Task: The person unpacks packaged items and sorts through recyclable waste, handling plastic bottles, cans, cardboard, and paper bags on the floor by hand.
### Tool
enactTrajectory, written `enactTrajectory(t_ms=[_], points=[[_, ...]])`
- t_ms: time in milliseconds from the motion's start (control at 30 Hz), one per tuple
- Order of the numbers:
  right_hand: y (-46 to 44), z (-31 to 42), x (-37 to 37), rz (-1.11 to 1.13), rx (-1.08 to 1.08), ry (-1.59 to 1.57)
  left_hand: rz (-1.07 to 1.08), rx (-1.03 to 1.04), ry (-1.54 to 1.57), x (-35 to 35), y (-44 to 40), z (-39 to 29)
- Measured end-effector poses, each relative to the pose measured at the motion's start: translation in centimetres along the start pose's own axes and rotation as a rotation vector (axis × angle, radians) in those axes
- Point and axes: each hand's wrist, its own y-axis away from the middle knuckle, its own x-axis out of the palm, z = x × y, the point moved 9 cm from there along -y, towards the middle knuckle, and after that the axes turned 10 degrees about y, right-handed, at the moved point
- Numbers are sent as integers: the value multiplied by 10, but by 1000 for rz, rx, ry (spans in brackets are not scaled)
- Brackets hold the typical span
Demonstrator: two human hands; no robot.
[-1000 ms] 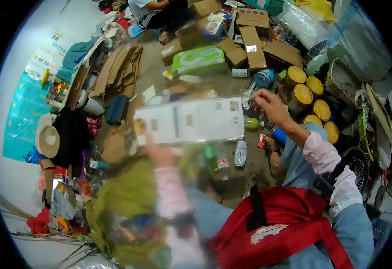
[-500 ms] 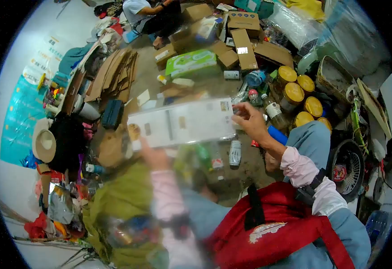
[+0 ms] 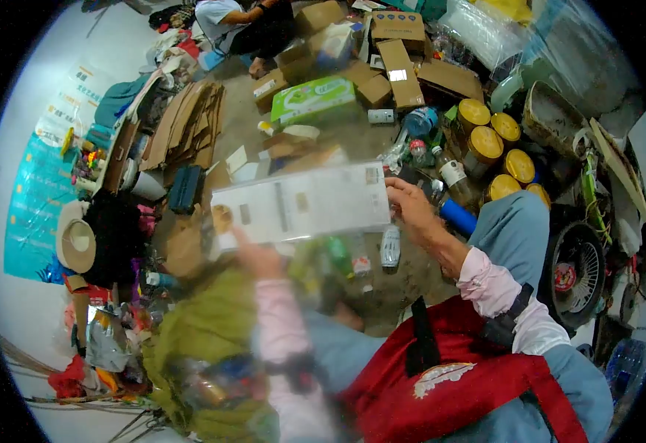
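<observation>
A long, flat white printed package (image 3: pixel 330 198) with a glossy, clear-looking surface is held up level across the middle of the view. My right hand (image 3: pixel 415 210) grips its right edge, with thumb and fingers pinched there. At the lower left corner is my left hand (image 3: pixel 260 258), smeared by motion, its fingers on the package near a round brown picture. Below the package lie a crushed silver-white can (image 3: pixel 390 246) and a green plastic bottle (image 3: pixel 340 255), partly covered. A red cloth (image 3: pixel 441 369) lies over my lap.
An olive-green sack (image 3: pixel 204 317) with mixed items lies at lower left. Yellow-lidded jars (image 3: pixel 484 142), plastic bottles and a blue cylinder (image 3: pixel 457 218) stand or lie at right. Flattened cardboard (image 3: pixel 182 125), boxes (image 3: pixel 400 74) and a green pack (image 3: pixel 313 101) are farther back. Another person (image 3: pixel 241 26) sits at the top.
My right fingers have closed in on the package's right edge, where they were more spread before. The package stays at nearly the same place, and the view has shifted slightly.
</observation>
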Motion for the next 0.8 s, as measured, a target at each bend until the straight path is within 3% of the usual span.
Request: enactTrajectory(t_ms=[100,267,333,400,467,533,600,633,700,800], points=[[5,-2,8,61,159,-162,-9,-75,160,16,4,-23],[11,-6,13,194,182,-127,-28,-132,310,32,11,-39],[16,1,22,269,194,-174,-97,-313,589,41,16,-43],[18,4,27,329,168,-184,-14,-105,241,21,5,-26],[27,3,30,387,178,-86,34,-132,316,30,5,-35],[32,-6,33,416,201,-87,40,-382,807,55,13,-53],[26,-34,36,418,237,-188,-10,-428,928,70,13,-74],[25,-38,37,436,217,-139,44,-314,847,60,6,-67],[27,-35,41,495,162,-8,63,-318,892,66,12,-79],[44,-12,62,449,358,-250,198,-288,732,67,14,-72]])
